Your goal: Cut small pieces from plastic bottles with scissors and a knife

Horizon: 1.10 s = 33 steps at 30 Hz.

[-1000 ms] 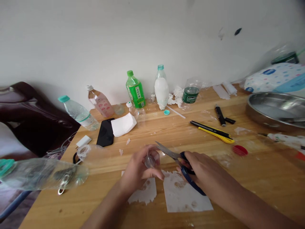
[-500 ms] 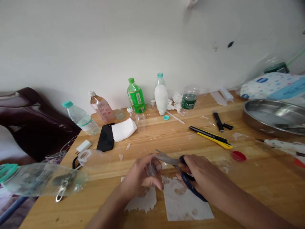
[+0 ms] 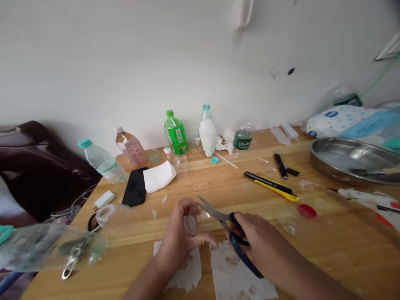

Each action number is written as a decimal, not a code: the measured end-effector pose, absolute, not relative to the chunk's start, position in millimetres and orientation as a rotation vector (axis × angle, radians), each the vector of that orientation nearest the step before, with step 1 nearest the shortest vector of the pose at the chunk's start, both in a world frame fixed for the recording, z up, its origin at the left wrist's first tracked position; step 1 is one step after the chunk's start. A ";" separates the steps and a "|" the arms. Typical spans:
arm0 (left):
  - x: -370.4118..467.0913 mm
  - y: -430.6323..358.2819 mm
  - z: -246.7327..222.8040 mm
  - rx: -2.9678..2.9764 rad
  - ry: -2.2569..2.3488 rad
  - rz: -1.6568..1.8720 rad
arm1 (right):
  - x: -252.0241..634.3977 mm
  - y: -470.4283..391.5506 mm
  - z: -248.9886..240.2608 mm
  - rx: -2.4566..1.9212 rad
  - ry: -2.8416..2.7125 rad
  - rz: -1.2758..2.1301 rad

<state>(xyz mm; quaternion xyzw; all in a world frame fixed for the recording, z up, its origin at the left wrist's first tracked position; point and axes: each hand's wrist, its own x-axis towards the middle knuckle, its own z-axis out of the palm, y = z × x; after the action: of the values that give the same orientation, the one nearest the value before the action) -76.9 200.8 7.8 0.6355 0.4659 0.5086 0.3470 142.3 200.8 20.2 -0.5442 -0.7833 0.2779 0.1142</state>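
My left hand (image 3: 184, 229) curls around a small clear plastic piece (image 3: 190, 224) with a round rim, which looks cut from a bottle. In my right hand (image 3: 254, 237) are scissors (image 3: 215, 213) with dark blue handles. Their blades are slightly parted and point left, by the plastic piece and my left fingers; whether they touch the plastic I cannot tell. Beneath my hands lie two torn white paper sheets, a left sheet (image 3: 195, 273) and a right sheet (image 3: 240, 279) with brownish stains.
A yellow-black utility knife (image 3: 271, 186) and a red disc (image 3: 307, 211) lie to the right, before a steel basin (image 3: 331, 166). Bottles, including a green one (image 3: 176, 134), line the wall. On the left are a phone (image 3: 135, 187) and a large clear bottle (image 3: 46, 246).
The whole view has shifted, so the table things sit a little lower and further left. My left hand has tilted the plastic piece slightly. Both hands keep their holds.
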 end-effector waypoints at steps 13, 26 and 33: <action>-72.5 190.0 4.2 2.112 1.541 1.204 | 147.8 202.5 12.5 -1.495 -2.363 0.706; -72.3 191.0 -4.6 1.865 1.340 1.285 | 142.0 204.6 14.1 -1.528 -2.318 0.846; -79.5 194.2 4.7 1.861 1.305 1.207 | 147.4 205.0 16.9 -1.572 -2.373 0.755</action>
<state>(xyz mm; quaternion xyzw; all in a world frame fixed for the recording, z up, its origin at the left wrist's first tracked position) -79.5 194.2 4.7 0.6942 0.4868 0.4502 0.2801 147.4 205.0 16.9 -0.5312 -0.8019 0.2552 0.0984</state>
